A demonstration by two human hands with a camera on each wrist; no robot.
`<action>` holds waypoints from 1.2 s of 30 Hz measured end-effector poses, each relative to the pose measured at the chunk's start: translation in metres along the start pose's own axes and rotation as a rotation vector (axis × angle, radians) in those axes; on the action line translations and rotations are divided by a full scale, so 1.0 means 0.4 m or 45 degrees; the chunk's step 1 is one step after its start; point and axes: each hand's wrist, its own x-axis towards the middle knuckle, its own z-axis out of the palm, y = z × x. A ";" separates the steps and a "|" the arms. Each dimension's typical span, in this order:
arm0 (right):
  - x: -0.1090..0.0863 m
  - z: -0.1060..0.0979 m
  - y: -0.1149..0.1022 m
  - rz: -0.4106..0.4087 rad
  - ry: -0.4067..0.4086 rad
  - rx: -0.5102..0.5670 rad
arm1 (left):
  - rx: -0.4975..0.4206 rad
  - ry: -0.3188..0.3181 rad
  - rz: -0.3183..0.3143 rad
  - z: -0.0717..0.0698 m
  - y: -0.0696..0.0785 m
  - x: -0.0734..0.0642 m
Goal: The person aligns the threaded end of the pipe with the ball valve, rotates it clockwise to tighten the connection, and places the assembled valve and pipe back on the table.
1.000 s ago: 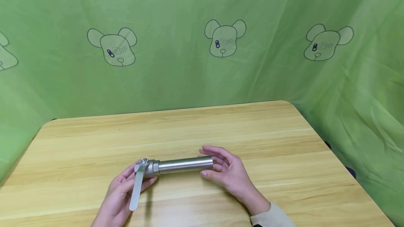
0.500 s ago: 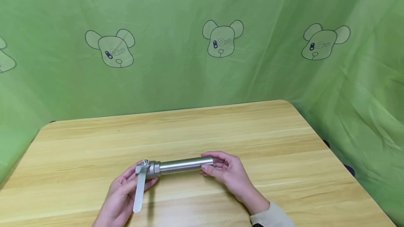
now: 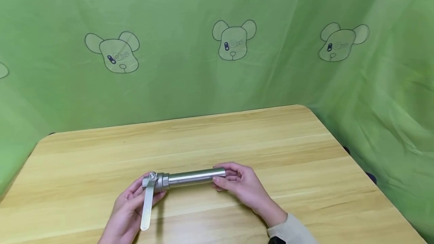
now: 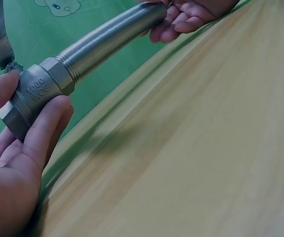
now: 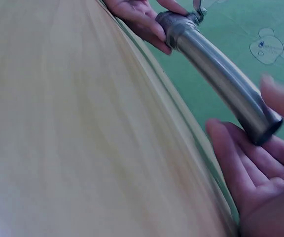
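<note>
A steel ball valve (image 3: 158, 183) with a flat lever handle (image 3: 147, 207) sits in my left hand (image 3: 124, 210), whose thumb and fingers grip its body. "1000 WOG" is cast on the valve in the left wrist view. Out of the valve's right side runs a straight metal pipe (image 3: 193, 177), threaded where it meets the hex collar (image 4: 59, 75). My right hand (image 3: 245, 189) is at the pipe's free end, thumb on the near side and fingers behind and beneath it. The pipe's open end (image 5: 270, 132) shows in the right wrist view. Valve and pipe are held above the table.
The wood-grain table (image 3: 271, 146) has rounded far corners. Green cloth (image 3: 176, 86) printed with bear heads hangs behind it and along the right side. A soft shadow of the valve falls on the tabletop.
My right hand has closed in on the pipe's free end, its thumb now overlapping the near side. My left hand keeps its grip on the valve. The head view has shifted slightly.
</note>
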 end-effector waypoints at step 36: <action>0.005 -0.002 0.001 -0.027 0.047 0.058 | -0.078 -0.134 0.029 -0.012 -0.003 0.004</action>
